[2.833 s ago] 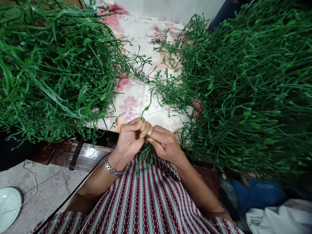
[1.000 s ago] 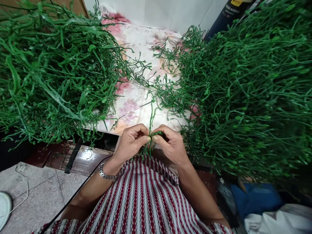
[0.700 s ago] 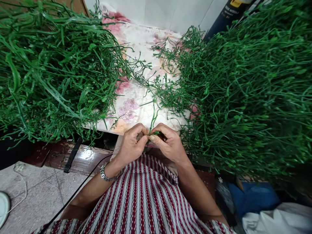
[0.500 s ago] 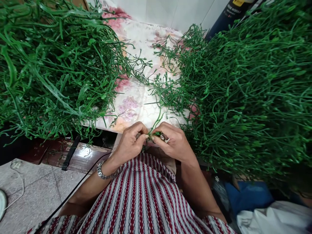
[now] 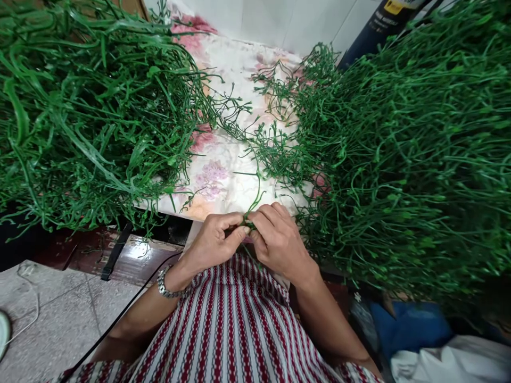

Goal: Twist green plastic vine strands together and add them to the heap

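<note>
Close above my lap, at the front edge of the table, both hands meet on a thin green plastic stem (image 5: 256, 198). My left hand (image 5: 217, 238) pinches it between thumb and forefinger. Curled over the same spot is my right hand (image 5: 277, 239), its fingertips closed on the stem's lower part and mostly hiding it. The stem's free end rises past the fingers and lies over the cloth. A big heap of matching green plastic stems (image 5: 407, 149) stands to the right, with another heap of broader, tangled green pieces (image 5: 91, 106) to the left.
A flowered tablecloth (image 5: 235, 186) covers the table, with loose sprigs (image 5: 275, 149) strewn between the heaps. A dark cylinder (image 5: 377, 32) leans at the back right by a white wall (image 5: 271, 21). Blue cloth (image 5: 411, 324) and a white bag (image 5: 451, 359) lie low on the right.
My right hand has rolled inward, its fingers now curled over the stem rather than pinching with the knuckles spread. The left hand keeps its pinch.
</note>
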`<state>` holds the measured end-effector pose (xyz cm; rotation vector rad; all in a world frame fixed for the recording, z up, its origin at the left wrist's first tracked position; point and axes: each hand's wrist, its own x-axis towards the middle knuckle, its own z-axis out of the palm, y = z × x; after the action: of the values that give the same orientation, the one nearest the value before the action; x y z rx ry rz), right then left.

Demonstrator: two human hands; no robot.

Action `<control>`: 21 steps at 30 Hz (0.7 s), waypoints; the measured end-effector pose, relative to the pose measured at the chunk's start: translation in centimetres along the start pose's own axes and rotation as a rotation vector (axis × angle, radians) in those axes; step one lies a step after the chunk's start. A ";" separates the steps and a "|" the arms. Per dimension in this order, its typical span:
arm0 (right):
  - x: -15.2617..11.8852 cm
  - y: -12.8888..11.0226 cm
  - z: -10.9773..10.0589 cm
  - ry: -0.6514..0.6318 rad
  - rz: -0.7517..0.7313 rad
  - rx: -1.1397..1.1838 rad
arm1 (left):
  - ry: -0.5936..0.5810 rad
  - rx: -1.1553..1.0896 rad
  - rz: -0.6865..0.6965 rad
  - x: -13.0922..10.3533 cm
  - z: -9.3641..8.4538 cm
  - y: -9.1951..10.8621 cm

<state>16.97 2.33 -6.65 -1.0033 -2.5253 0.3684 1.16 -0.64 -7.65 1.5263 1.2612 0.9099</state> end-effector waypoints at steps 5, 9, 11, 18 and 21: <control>-0.1 0.2 1.0 0.014 -0.033 0.082 | -0.005 0.002 0.026 0.0 -0.3 -0.1; -0.5 0.1 1.5 0.005 -0.031 0.145 | -0.078 0.038 0.029 -0.2 -0.9 -0.7; -0.7 0.0 1.6 -0.037 -0.023 0.179 | -0.129 0.077 0.027 -0.2 -1.3 -0.9; -0.5 0.6 0.1 -0.314 -0.116 0.242 | -0.385 -0.277 -0.088 -0.1 -2.0 -1.5; 0.1 1.3 0.0 -0.355 -0.240 0.552 | -0.474 -0.459 -0.174 -0.3 -2.0 -1.9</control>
<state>17.67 3.34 -7.12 -0.4456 -2.5659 1.1742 -1.31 -0.48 -8.91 1.1535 0.7617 0.6186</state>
